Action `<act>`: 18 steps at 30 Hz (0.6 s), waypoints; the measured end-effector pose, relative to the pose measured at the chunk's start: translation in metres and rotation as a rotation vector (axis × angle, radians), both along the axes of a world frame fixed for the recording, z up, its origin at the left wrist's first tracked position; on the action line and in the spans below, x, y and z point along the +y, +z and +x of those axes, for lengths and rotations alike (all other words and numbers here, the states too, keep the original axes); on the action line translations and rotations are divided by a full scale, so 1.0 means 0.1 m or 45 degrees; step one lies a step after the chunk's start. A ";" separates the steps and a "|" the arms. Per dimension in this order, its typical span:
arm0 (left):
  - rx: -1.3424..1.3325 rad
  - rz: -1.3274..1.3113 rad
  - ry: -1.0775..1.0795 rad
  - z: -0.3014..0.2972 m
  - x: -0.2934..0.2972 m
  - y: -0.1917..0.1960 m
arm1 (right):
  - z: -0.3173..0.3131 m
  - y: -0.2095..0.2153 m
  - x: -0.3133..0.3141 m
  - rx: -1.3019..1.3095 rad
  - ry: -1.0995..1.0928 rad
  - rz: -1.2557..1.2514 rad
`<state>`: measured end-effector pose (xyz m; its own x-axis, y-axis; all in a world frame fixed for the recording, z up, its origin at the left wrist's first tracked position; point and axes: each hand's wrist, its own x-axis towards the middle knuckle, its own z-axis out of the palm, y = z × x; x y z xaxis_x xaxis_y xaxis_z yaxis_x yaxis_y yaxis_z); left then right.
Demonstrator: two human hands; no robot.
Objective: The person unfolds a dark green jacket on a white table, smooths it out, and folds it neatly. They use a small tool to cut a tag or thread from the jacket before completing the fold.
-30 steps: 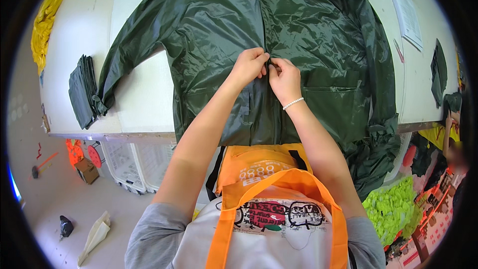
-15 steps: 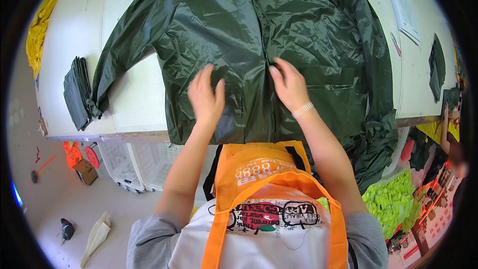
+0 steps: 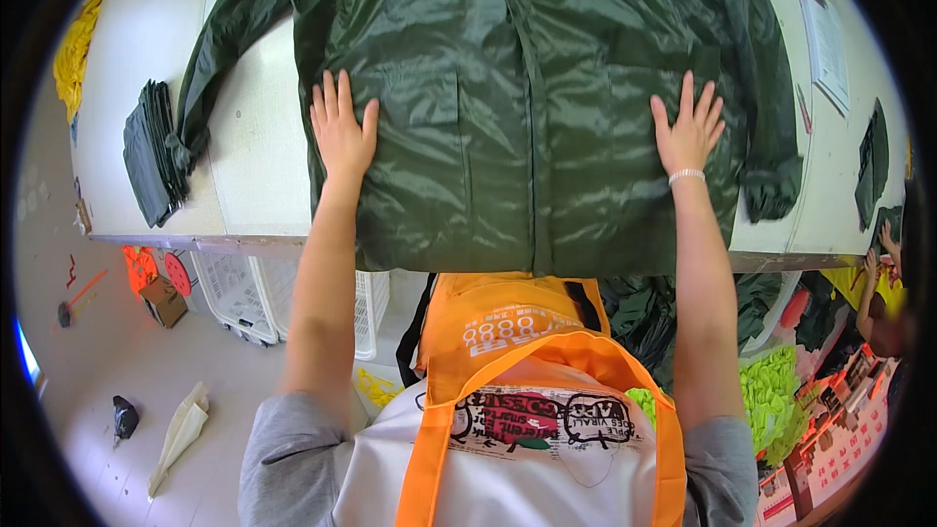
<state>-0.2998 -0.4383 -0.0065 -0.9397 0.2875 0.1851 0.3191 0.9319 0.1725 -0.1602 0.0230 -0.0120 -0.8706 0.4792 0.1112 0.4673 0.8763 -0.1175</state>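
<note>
A shiny dark green raincoat (image 3: 410,185) lies spread on the white table (image 3: 256,127), its hem reaching over the near edge. Its front opening runs down the middle, with a pocket on each side. My left hand (image 3: 343,132) rests on the left front panel beside the left pocket, fingers stretched. On the other side my right hand (image 3: 688,132) presses flat near the right pocket, fingers spread. Neither hand grips the cloth. The top of the coat is cut off by the picture's upper edge.
A folded dark green stack (image 3: 151,156) lies at the table's left, and papers (image 3: 825,44) at the far right. Below the edge stand white crates (image 3: 234,293) and heaped lime green cloth (image 3: 771,395). Another person's hand (image 3: 888,239) shows at the right edge.
My hands have moved apart from the coat's middle to its two sides and now lie flat. The coat front looks smoother, and its right lower side has been straightened.
</note>
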 end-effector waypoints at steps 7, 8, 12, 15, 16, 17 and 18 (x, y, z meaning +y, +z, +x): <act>-0.158 0.272 -0.072 0.21 1.00 0.58 | -0.36 0.69 -1.03 0.241 0.513 -0.509; -0.498 0.314 0.020 0.40 1.25 0.65 | -0.26 0.76 -1.37 0.171 0.543 -0.563; -0.778 0.048 -0.034 0.53 1.62 0.47 | -0.13 0.60 -1.85 0.011 0.403 -0.708; -0.737 0.027 -0.104 0.50 1.62 0.42 | -0.04 0.45 -1.73 0.066 0.220 -1.000; -0.698 0.016 -0.148 0.50 1.61 0.41 | -0.04 0.41 -1.71 0.140 0.132 -1.021; -0.838 0.096 -0.130 0.49 1.61 0.39 | -0.05 0.40 -1.69 0.163 0.095 -1.027; -0.977 0.177 -0.111 0.46 1.60 0.37 | -0.03 0.41 -1.71 0.145 0.047 -1.130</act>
<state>-0.2539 -0.2783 0.0310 -0.7947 0.3879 -0.4669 0.1344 0.8626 0.4877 -0.1635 -0.1483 0.0288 -0.8935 0.4018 -0.2003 0.3847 0.4552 -0.8030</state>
